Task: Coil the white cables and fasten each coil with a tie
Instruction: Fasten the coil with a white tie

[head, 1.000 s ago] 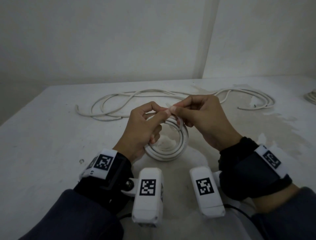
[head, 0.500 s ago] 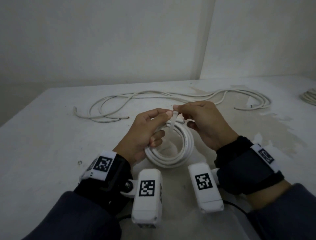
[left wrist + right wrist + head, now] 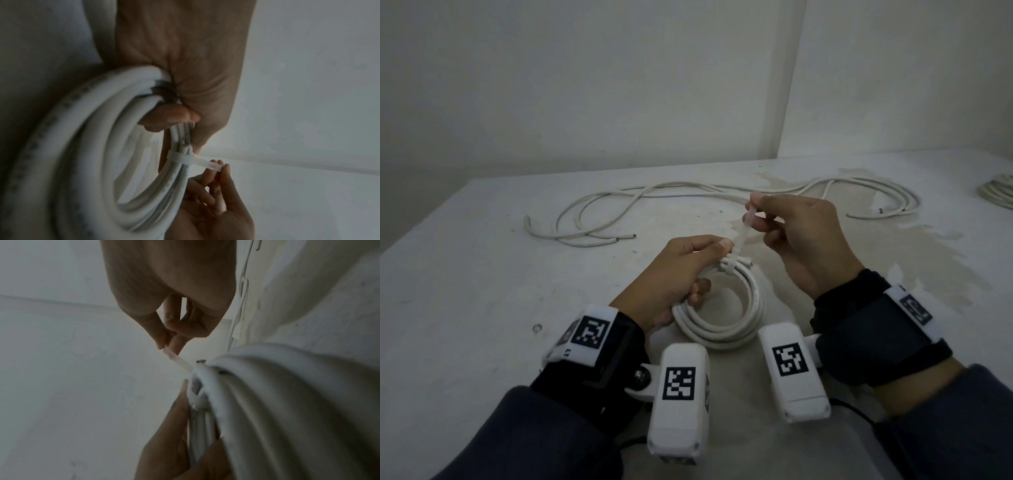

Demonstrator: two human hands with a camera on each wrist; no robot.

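room: dim, bare pale walls meeting in a corner behind the white worktop [image 3: 465, 281]; stained patch toward its right side.
coil: white cable coil [image 3: 722, 329] near the front edge of the worktop, roughly centre, tipped up on my side where I hold it.
left hand: my left hand [image 3: 674, 274] grips the coil's turns, fingers curled through the middle, thumb pressing the bundle just beside the tie.
right hand: my right hand [image 3: 801, 240] pinches the tie's free tail between thumb and fingertips, raised above the coil and pulling away from it.
tie: white tie [image 3: 180, 160] already looped round the bundled turns, head sitting against the cable; tail runs taut to my right fingers.
step: I judge this as cinching, loop looks close to snug, not confirmed locked.
risk 1: tail is thin and slick, pinch is near its tip, so it could slip out before the loop is tight.
risk 2: if my left grip eases, turns could spring and one loop escape outside the tie.
risk 3: cable end near the tie sticks out; may stay uncaptured.
risk 4: pulling off-axis could drag the tie along the bundle.
rest: loose cables [image 3: 599, 219] lie uncoiled toward the back edge; another coil [image 3: 996, 192] at the far right edge.
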